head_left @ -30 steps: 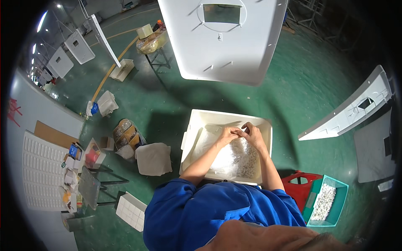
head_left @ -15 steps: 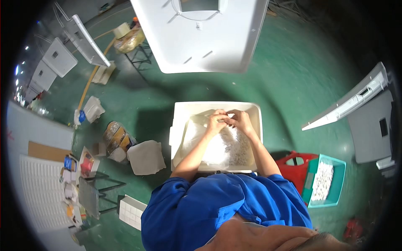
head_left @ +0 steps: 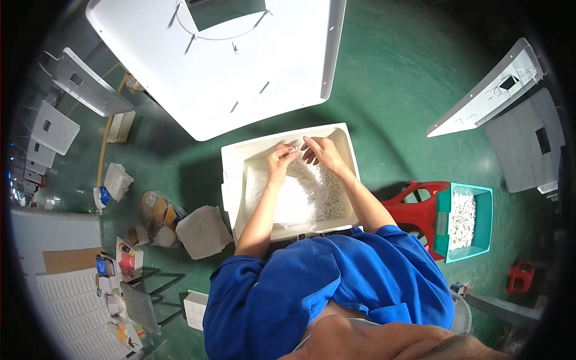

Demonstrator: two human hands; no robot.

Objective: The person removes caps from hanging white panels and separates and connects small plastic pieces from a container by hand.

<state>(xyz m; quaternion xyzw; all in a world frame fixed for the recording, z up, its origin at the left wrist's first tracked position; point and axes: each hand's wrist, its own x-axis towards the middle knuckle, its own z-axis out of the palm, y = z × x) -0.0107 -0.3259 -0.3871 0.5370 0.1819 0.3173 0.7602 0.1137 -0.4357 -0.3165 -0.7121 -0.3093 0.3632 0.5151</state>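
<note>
In front of me is a cream-white tub (head_left: pixel 231 180) with many small white plastic pieces (head_left: pixel 329 201) and a clear plastic bag (head_left: pixel 291 204) inside. Over its far half, my left hand (head_left: pixel 281 161) is closed in a pinch on a few small white pieces (head_left: pixel 293 150). Just to the right, my right hand (head_left: pixel 324 153) has its fingers apart and slightly curled, with nothing visible in them. A small gap separates the two hands. Beyond the tub hangs a large white panel (head_left: pixel 258 66) with a rectangular cutout and short pegs.
At right, a teal bin (head_left: pixel 444 231) of small white pieces adjoins a red plastic stool (head_left: pixel 414 207). More panels (head_left: pixel 495 90) hang at far right and far left. A white covered block (head_left: pixel 204 233), a wrapped bundle (head_left: pixel 157 210) and a folding stool (head_left: pixel 141 306) are to the left.
My hands have come apart, with white pieces now showing in the left fingers. The view has turned, and the big hanging panel appears closer, tilted and further left.
</note>
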